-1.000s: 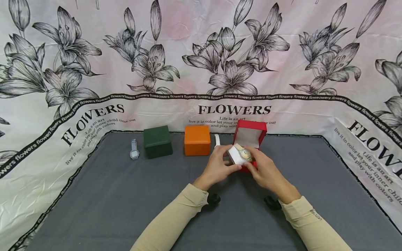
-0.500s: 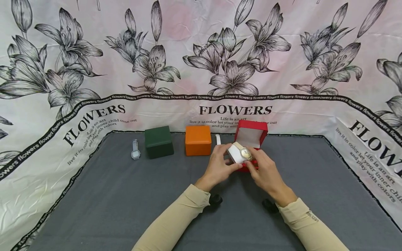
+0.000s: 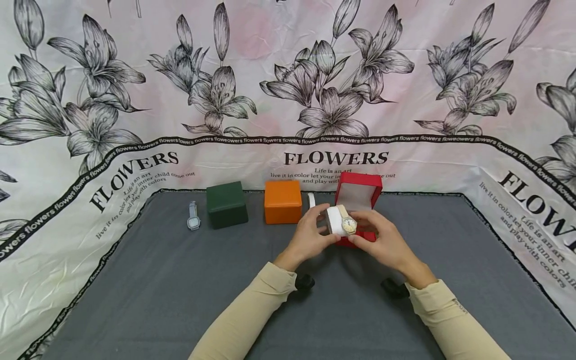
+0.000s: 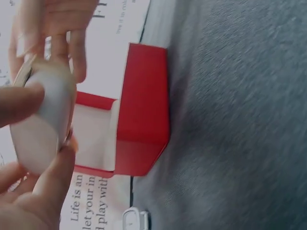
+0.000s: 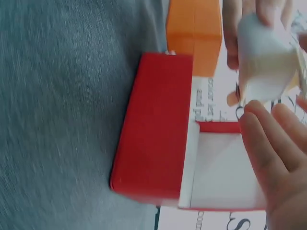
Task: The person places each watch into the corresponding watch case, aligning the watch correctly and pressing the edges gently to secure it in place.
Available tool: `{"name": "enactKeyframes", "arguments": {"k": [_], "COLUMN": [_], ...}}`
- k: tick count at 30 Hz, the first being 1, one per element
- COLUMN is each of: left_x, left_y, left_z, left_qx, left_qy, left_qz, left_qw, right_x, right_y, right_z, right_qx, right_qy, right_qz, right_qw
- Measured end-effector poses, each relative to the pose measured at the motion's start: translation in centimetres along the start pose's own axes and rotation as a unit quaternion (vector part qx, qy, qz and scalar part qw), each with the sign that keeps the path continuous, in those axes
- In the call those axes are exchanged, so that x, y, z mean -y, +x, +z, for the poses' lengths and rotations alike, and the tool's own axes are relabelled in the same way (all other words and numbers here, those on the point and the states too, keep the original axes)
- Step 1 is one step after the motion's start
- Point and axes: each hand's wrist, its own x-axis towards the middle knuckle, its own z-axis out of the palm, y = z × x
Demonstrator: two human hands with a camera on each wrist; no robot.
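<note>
My left hand [image 3: 310, 239] grips a white watch cushion [image 3: 334, 220] by its side, thumb in front and fingers behind. A wristwatch [image 3: 349, 225] with a pale dial and cream strap is wrapped around the cushion's right part. My right hand [image 3: 388, 244] is spread at the watch's right side, its straight fingertips [image 5: 250, 109] right at the cushion's edge in the right wrist view. Beneath and behind both hands stands a red watch box [image 3: 360, 196] with its lid raised, showing a pale lining. The hands and cushion hide much of its lower part.
Left of the red box are a white-strapped watch [image 3: 311, 200], partly hidden by my left hand, a closed orange box [image 3: 283, 202] and a closed green box [image 3: 227, 205]. Another wristwatch [image 3: 193, 221] lies at the far left. A flower-printed cloth [image 3: 225, 165] hangs behind the grey table [image 3: 157, 300].
The cushion with the watch has turned more upright and shifted slightly left, its dial facing me more. My right-hand fingers have spread away from the watch; the left hand keeps its grip.
</note>
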Motion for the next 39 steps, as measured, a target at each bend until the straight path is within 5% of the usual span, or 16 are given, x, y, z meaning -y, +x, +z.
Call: {"name": "enactKeyframes", "arguments": {"k": [5, 11, 19, 39], "left_x": [-0.2, -0.3, -0.1, -0.5], "left_y": [0.1, 0.2, 0.1, 0.0], "left_z": [-0.8, -1.6, -1.8, -1.8], "left_qx": [0.055, 0.096, 0.109, 0.121], "left_qy": [-0.021, -0.039, -0.036, -0.119], "left_qz": [0.013, 0.014, -0.003, -0.021], "left_qw": [0.9982, 0.9945, 0.9934, 0.9853], "right_x": [2.2, 2.6, 2.9, 2.5], "right_y": [0.2, 0.1, 0.0, -0.2], "right_z": [-1.2, -1.5, -1.9, -1.6], "right_qx": [0.070, 0.088, 0.098, 0.068], "right_qy": [0.033, 0.051, 0.062, 0.072], "right_qz": [0.044, 0.056, 0.061, 0.016], "right_qw": [0.996, 0.993, 0.991, 0.995]}}
